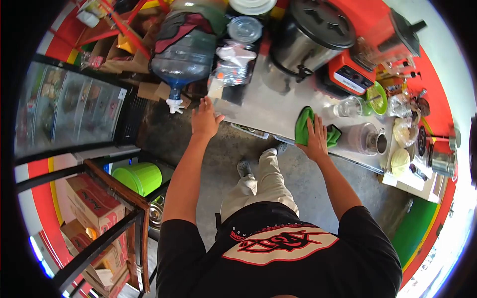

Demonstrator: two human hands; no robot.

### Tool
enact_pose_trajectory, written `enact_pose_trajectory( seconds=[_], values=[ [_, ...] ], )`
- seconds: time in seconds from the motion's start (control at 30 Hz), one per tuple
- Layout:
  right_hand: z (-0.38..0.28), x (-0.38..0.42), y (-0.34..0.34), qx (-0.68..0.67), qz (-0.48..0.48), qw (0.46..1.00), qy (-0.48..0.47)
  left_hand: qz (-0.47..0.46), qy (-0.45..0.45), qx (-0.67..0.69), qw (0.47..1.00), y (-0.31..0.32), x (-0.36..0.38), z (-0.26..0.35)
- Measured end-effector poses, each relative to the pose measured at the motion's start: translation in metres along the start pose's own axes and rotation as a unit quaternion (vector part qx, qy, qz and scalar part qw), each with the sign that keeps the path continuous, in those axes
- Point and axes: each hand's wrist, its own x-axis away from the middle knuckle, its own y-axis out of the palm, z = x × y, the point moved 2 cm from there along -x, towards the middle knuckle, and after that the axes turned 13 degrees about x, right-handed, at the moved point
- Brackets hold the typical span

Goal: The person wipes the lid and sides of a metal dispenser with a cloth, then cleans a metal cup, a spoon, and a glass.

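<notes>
My right hand (315,139) lies spread on a green cloth (304,126) on the steel table (278,111), near its front edge. My left hand (205,119) is at the table's left front corner, fingers apart and holding nothing. Right of the cloth stands a steel and clear container (360,139), with a clear jar (350,106) behind it. A large steel pot with a black lid (318,25) stands towards the back. Left of it are a bagged stack of clear lids (232,69) and a round clear container (244,30).
A water bottle (184,59) with a white tap hangs over the left side. Beside the pot stands a red blender (350,74). A green bowl (377,98) and a cabbage (400,162) are at the right. A glass-door fridge (69,109) and a green bucket (139,178) stand left.
</notes>
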Motion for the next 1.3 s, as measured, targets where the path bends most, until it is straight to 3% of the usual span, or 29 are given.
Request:
enact_pose_trajectory(
  seconds=[0.13,0.17,0.2,0.27,0.3,0.43,0.5,0.6,0.67,0.7,0.83,1.0,1.13,1.3],
  values=[
    [-0.076,-0.057,-0.014,0.019,-0.023,0.994,-0.102,0.006,0.022,0.02,1.0,0.0,0.0,-0.007],
    [-0.114,-0.073,-0.011,0.009,-0.004,0.99,-0.14,0.042,0.045,0.107,0.992,-0.003,0.003,-0.016],
    [-0.146,-0.089,-0.012,-0.001,0.021,0.985,-0.171,0.041,0.039,0.107,0.993,-0.003,0.003,-0.021],
    [-0.195,-0.109,-0.014,-0.002,0.028,0.981,-0.19,0.066,0.019,0.247,0.967,-0.001,0.007,-0.033],
    [-0.217,-0.118,-0.016,-0.002,0.025,0.981,-0.195,0.116,-0.01,0.287,0.951,-0.002,0.012,-0.034],
    [-0.281,-0.142,-0.012,0.037,0.047,0.968,-0.243,0.164,-0.016,0.334,0.928,0.0,0.047,-0.046],
    [-0.294,-0.143,-0.009,0.074,0.047,0.96,-0.266,0.156,-0.06,0.364,0.916,0.004,0.063,-0.053],
    [-0.285,-0.136,-0.012,0.054,0.063,0.953,-0.291,0.125,-0.109,0.343,0.925,0.002,0.076,-0.049],
    [-0.266,-0.125,-0.012,0.073,0.075,0.955,-0.276,0.162,-0.043,0.314,0.934,0.005,0.076,-0.04],
    [-0.25,-0.118,-0.017,0.024,0.073,0.964,-0.255,0.203,0.013,0.285,0.937,0.006,0.074,-0.035],
    [-0.181,-0.106,-0.011,-0.03,0.102,0.978,-0.178,0.167,0.06,0.199,0.964,0.004,0.054,0.012],
    [-0.073,-0.088,0.004,-0.012,0.121,0.992,-0.034,0.033,0.085,0.094,0.991,0.024,0.034,0.083],
    [-0.013,-0.046,0.009,-0.029,0.119,0.992,0.037,0.046,0.162,0.045,0.985,0.071,0.028,0.115],
    [0.014,0.01,0.011,-0.034,0.116,0.988,0.098,0.06,0.163,0.028,0.984,0.098,0.025,0.141]
  ],
)
